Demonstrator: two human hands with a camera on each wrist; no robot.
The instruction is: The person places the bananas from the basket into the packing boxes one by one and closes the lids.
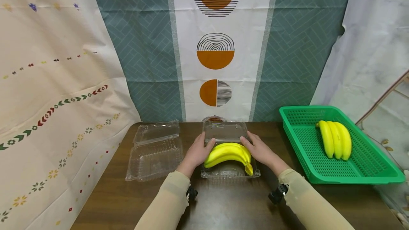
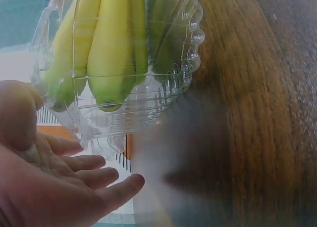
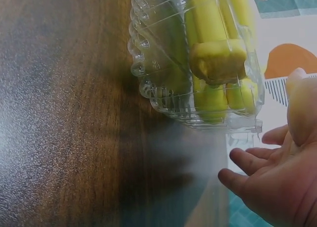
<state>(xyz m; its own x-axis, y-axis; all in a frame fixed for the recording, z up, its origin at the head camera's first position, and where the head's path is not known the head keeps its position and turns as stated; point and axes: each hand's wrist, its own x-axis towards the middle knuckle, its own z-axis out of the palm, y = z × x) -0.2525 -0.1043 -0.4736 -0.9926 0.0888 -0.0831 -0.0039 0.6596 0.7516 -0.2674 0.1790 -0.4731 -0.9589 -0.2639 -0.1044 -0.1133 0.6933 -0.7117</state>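
A bunch of bananas (image 1: 227, 151) lies in the base of a clear plastic clamshell box (image 1: 220, 174), stem end toward the front right. The box's lid (image 1: 224, 130) stands open behind the bananas. My left hand (image 1: 195, 152) is at the box's left back corner, its thumb close to the bananas. On the other side, my right hand (image 1: 261, 150) mirrors it at the right back corner. Both wrist views show the left hand (image 2: 64, 172) and right hand (image 3: 270, 172) with fingers extended beside the box wall. Whether the fingertips touch the lid is unclear.
Another clear clamshell box (image 1: 156, 157) lies open at the left of the brown table (image 1: 223, 205). A green plastic basket (image 1: 354, 179) stands at the right, holding another bunch of bananas (image 1: 338, 140). Patterned cloth (image 1: 153, 45) hangs behind the table.
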